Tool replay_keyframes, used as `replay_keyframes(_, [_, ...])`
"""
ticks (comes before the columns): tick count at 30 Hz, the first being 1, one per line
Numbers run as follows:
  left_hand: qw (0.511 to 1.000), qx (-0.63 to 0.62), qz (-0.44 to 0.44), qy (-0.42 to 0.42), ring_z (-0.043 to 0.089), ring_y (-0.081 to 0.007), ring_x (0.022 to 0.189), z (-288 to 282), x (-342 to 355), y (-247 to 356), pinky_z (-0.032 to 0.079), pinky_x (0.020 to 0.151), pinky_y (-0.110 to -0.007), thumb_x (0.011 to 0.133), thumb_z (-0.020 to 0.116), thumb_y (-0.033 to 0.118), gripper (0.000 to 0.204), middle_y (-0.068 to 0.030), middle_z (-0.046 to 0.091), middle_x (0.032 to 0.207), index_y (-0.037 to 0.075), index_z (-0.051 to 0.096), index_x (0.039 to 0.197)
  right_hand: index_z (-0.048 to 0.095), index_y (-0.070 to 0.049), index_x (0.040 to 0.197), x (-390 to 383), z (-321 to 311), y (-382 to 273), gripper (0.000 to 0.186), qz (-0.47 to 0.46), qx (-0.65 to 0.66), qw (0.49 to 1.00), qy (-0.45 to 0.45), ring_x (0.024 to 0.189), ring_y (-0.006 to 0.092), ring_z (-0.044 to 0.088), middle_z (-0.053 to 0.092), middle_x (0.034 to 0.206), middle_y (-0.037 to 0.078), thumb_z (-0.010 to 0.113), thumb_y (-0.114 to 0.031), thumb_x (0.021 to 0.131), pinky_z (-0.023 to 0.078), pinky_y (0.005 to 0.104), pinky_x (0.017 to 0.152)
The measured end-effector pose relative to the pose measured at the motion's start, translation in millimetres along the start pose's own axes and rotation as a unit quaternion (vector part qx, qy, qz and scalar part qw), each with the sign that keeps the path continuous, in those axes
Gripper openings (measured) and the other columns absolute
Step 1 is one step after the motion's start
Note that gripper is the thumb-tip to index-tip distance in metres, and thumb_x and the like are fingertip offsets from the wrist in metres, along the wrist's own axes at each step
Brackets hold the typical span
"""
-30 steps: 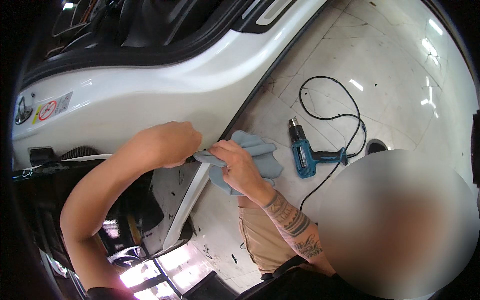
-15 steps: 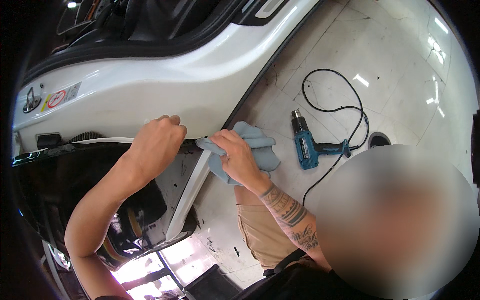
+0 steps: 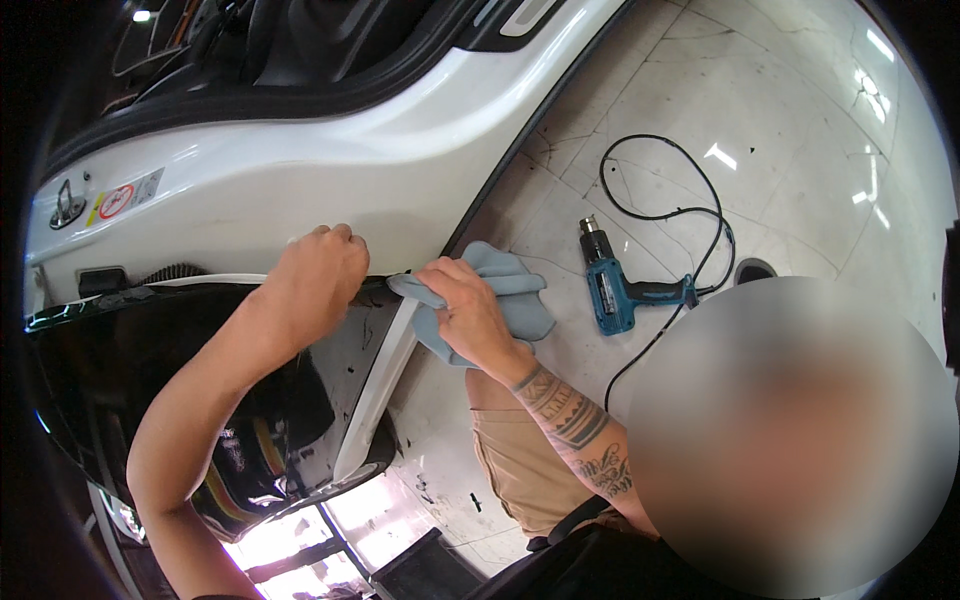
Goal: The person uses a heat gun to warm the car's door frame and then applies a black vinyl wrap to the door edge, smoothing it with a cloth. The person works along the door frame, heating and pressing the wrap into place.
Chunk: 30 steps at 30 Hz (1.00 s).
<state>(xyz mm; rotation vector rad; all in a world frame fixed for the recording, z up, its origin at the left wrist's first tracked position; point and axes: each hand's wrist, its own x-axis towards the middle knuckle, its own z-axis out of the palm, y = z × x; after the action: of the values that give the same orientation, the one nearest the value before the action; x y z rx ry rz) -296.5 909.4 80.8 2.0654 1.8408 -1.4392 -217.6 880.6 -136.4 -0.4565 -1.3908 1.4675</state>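
- Black panel (image 3: 295,395): glossy, reflective, a white strip (image 3: 375,400) along its right edge.
- Blue-grey cloth (image 3: 520,310): creased, gripped in my right hand (image 3: 470,312), its folded tip at the panel's corner.

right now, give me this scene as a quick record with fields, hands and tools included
left hand: curled over the edge of the black panel; contents hidden
right hand: gripping a blue-grey cloth near the panel's corner
heat gun: blue and black, lying on the tiled floor
cord: black, looped beside it
car body: white
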Motion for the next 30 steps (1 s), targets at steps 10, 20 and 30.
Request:
replay_keyframes(10, [0.988,-0.132,-0.067,-0.049,0.067,-0.0421,0.083,-10.4,8.7,-9.1,0.054,0.078,-0.045,0.082,0.069,0.008,0.016,-0.0268,0.066,0.081,-0.007,0.065,0.078,0.064,0.003,0.109,0.0,0.6,1.2,0.047,0.013,-0.002,1.000,-0.013,0.101,0.0344,0.056,0.060,0.110,0.014,0.057,0.018,0.065,0.048,0.0405,0.085])
replay_keyframes(20, [0.995,-0.048,-0.026,-0.087,0.067,-0.0385,0.088,-9.1,2.9,-4.1,0.054,0.079,-0.047,0.087,0.064,0.012,0.020,-0.0238,0.067,0.084,-0.008,0.064,0.085,0.063,0.003,0.106,0.2,0.7,0.5,0.044,0.009,0.003,1.000,-0.005,0.100,0.0343,0.056,0.060,0.107,0.014,0.058,0.019,0.065,0.048,0.0411,0.083])
replay_keyframes(30, [0.993,-0.090,-0.030,-0.074,0.066,-0.0382,0.091,-3.8,3.5,-12.3,0.052,0.079,-0.046,0.087,0.064,0.011,0.019,-0.0239,0.066,0.082,-0.008,0.063,0.086,0.064,0.003,0.113,-14.2,0.4,7.2,0.053,-0.044,0.058,0.997,-0.009,0.109,0.0324,0.056,0.061,0.112,0.014,0.056,0.018,0.063,0.048,0.0391,0.094])
